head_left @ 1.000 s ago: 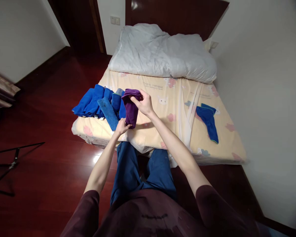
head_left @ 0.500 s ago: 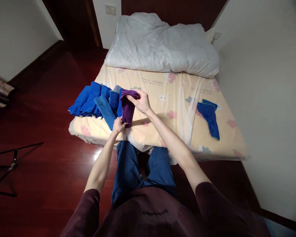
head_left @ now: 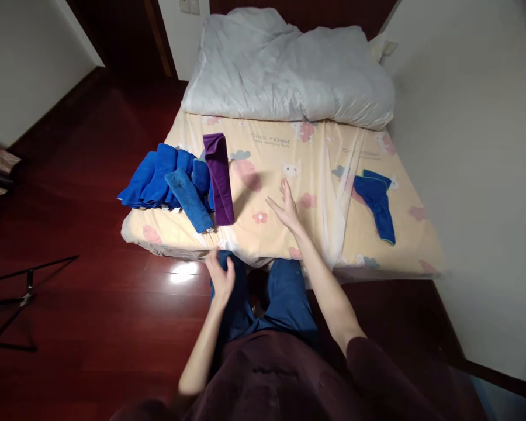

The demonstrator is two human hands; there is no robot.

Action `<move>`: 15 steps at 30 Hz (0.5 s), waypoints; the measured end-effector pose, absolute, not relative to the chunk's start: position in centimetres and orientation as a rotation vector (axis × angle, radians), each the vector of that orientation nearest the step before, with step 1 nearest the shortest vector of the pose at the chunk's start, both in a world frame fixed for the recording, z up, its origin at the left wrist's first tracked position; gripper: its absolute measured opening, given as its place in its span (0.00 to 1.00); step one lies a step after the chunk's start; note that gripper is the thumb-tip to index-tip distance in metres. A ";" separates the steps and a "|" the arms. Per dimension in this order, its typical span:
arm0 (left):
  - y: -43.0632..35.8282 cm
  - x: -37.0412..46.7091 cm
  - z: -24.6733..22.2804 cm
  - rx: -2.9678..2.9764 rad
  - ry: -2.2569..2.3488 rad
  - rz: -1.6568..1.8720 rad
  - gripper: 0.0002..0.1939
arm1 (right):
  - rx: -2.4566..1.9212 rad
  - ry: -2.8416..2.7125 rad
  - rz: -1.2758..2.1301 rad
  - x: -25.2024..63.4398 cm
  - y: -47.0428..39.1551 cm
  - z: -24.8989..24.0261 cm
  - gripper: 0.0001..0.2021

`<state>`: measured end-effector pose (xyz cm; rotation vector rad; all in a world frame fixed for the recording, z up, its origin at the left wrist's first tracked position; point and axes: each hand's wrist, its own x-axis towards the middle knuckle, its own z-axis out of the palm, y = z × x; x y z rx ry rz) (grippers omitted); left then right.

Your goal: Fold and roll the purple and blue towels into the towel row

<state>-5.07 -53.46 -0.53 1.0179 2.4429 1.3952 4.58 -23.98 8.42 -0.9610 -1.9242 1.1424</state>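
Folded purple towel (head_left: pixel 219 178) lying lengthwise up the bed (head_left: pixel 315 245), both hands open, empty

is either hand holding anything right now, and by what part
Nothing is held. The left hand and right hand are both open, and the purple towel lies on the bed.

A home bedroom: a bed (head_left: pixel 289 175) with a white duvet (head_left: pixel 289 64) on dark wood flooring (head_left: pixel 83 245).

The purple towel (head_left: pixel 218 177), folded into a long narrow strip, is lying flat on the bed (head_left: pixel 315 234) near its front left corner, running front to back, touching the blue folded towels (head_left: pixel 166 181) beside it.
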 end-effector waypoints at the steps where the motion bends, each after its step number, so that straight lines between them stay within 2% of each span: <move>1: -55.5 -2.6 -1.3 1.109 2.329 1.307 0.24 | -1.098 -1.836 1.193 7.6 -25.0 6.2 0.46; 4: -58.9 2.2 -2.8 1.519 1.842 0.891 0.18 | -1.433 -1.583 1.296 16.8 -28.9 0.2 0.39; 7: -58.5 2.9 -3.2 1.710 1.567 0.609 0.16 | -1.593 -1.402 1.294 25.0 -32.4 -3.0 0.29; 11: -55.1 1.6 -3.6 1.844 1.499 0.253 0.18 | -1.699 -1.133 1.175 34.0 -34.0 -3.0 0.28; 15: -52.8 1.4 -4.1 1.992 1.380 -0.088 0.20 | -1.722 -0.988 0.964 40.9 -30.8 -1.4 0.24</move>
